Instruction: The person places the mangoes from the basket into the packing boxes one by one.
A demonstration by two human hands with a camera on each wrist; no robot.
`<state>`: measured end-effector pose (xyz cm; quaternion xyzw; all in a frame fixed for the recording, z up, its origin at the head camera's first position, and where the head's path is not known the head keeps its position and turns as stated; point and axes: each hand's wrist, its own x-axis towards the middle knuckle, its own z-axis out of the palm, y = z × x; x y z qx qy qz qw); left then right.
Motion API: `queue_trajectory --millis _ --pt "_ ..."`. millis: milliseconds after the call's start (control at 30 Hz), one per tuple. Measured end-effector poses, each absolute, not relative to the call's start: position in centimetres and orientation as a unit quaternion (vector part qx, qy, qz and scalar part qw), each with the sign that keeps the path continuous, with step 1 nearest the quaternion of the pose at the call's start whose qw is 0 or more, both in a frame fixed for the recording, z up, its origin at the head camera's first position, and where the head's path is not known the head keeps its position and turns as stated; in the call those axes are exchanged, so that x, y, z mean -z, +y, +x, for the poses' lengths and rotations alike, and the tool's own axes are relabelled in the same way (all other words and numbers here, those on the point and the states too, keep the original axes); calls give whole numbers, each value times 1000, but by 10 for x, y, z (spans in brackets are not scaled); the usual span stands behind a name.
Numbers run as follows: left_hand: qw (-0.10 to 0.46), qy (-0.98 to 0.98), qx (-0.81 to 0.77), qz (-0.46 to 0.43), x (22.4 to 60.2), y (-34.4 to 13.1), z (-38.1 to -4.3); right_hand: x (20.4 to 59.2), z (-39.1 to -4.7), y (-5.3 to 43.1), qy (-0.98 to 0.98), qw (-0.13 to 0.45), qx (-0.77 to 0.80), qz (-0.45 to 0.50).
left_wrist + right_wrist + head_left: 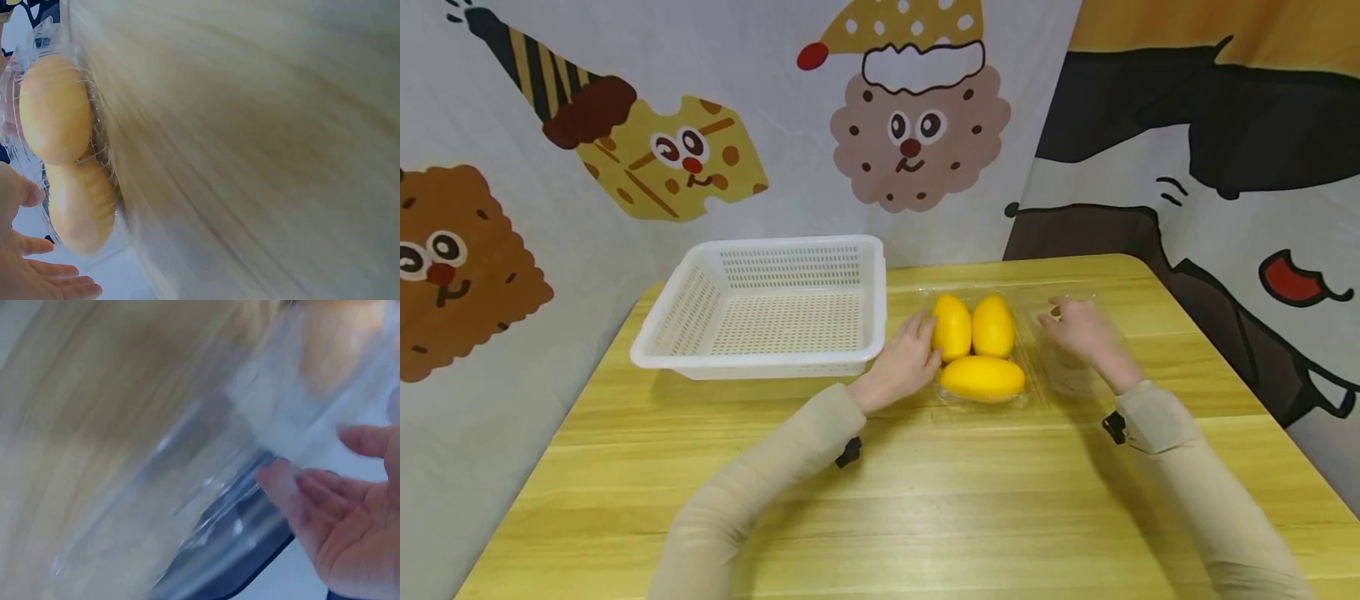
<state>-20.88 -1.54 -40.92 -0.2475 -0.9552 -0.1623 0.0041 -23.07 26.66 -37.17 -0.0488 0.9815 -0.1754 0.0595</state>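
Observation:
Three smooth yellow mango-shaped fruits sit in a clear plastic clamshell box: two upright side by side, one lying crosswise in front. At the box's left edge is my left hand, its fingers loosely spread beside the left fruit; whether they touch it is unclear. The clear lid lies folded out to the right. Over it is my right hand, bent at the knuckles. In the right wrist view, a gap shows between its thumb and fingers, and the fingertips meet the clear plastic.
A white perforated plastic basket stands on the left of the wooden table, its inside bare. Behind the table hangs a cartoon-printed cloth.

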Motion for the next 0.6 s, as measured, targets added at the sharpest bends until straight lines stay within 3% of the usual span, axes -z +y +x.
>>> queue_trajectory --millis 267,433,600 --pt "8 -953 166 -255 411 -18 -209 372 -230 323 985 83 146 50" --pt "11 -952 164 -257 413 -18 -208 377 -227 344 976 139 150 71" --pt "13 -953 169 -251 414 -19 -207 380 -228 351 972 153 166 66"
